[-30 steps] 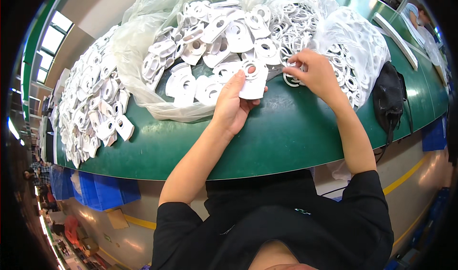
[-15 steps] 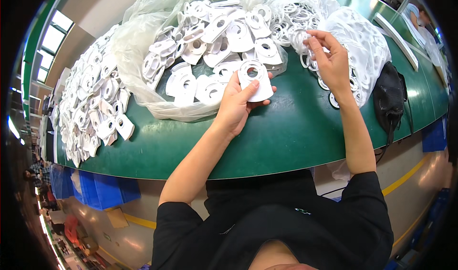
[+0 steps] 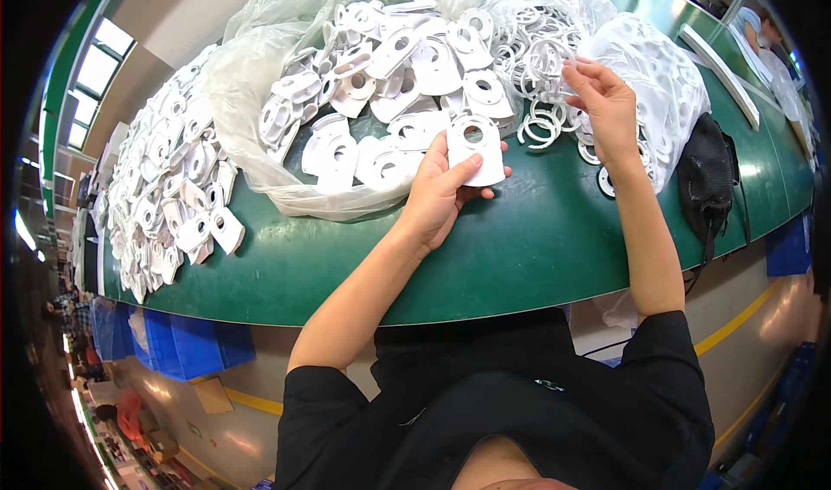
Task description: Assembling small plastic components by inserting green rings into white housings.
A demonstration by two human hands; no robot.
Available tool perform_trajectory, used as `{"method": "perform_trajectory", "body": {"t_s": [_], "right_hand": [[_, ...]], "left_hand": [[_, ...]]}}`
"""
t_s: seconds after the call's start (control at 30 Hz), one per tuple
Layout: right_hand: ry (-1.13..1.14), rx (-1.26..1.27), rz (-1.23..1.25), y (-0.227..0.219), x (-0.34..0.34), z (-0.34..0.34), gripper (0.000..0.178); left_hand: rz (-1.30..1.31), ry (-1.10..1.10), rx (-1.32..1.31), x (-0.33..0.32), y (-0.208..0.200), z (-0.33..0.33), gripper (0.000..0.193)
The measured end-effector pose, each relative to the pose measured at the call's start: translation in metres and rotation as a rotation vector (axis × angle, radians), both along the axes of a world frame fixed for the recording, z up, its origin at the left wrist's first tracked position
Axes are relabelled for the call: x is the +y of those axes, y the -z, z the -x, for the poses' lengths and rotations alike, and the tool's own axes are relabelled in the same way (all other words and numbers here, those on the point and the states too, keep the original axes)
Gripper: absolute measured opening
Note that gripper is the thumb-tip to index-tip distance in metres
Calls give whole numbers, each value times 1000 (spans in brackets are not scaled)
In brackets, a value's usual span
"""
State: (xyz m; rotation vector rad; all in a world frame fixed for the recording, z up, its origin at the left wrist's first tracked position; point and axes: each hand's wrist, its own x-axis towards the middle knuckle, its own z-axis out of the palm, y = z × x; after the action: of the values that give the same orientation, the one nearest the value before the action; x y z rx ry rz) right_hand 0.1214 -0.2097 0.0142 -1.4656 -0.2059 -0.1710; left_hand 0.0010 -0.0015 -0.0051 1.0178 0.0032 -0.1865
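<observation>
My left hand (image 3: 441,191) grips a white plastic plate (image 3: 485,168) with a round hole, thumb on its face, above the front of the green table. To the right, my right hand (image 3: 606,105) pinches a thin white plastic ring (image 3: 545,60) between thumb and fingertips, over a loose heap of rings (image 3: 542,126). Other fingers of that hand are curled and partly spread. Straight beyond my left hand, an opened clear plastic bag (image 3: 247,135) holds many more white plates (image 3: 398,53) like the held one.
A large pile of white plates (image 3: 169,161) covers the table's left end. At the right are a bag of white parts (image 3: 666,74), a black mesh pouch (image 3: 705,174) and a long white strip (image 3: 718,74). Blue bins (image 3: 190,343) stand below the table (image 3: 519,265). Another person (image 3: 753,31) is far right.
My left hand has shifted slightly right with the plate. My right hand has moved a little right and down; several rings that hung together near its fingers now lie lower on the table.
</observation>
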Motion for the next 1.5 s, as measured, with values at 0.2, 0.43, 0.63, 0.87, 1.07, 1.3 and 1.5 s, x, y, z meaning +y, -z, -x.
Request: {"method": "perform_trajectory", "body": {"t_s": [0.2, 0.43, 0.63, 0.87, 1.07, 1.3, 1.5], "right_hand": [[-36, 23, -194, 9, -5, -9, 17], [-139, 69, -242, 5, -1, -4, 15], [-38, 218, -194, 10, -6, -10, 17], [-108, 54, -85, 7, -1, -3, 19], [179, -306, 532, 2, -2, -1, 21], [-206, -281, 297, -2, 13, 17, 20], [-412, -629, 564, -5, 31, 42, 23]], "left_hand": [[16, 25, -23, -1, -4, 2, 52], [-14, 15, -67, -4, -4, 3, 58], [-20, 36, -51, -2, -3, 2, 56], [-14, 31, -31, -2, -3, 1, 54], [-17, 35, -24, -1, -2, 2, 53], [-15, 50, -20, -3, -7, 3, 55], [-122, 144, -6, -1, -6, 4, 54]]}}
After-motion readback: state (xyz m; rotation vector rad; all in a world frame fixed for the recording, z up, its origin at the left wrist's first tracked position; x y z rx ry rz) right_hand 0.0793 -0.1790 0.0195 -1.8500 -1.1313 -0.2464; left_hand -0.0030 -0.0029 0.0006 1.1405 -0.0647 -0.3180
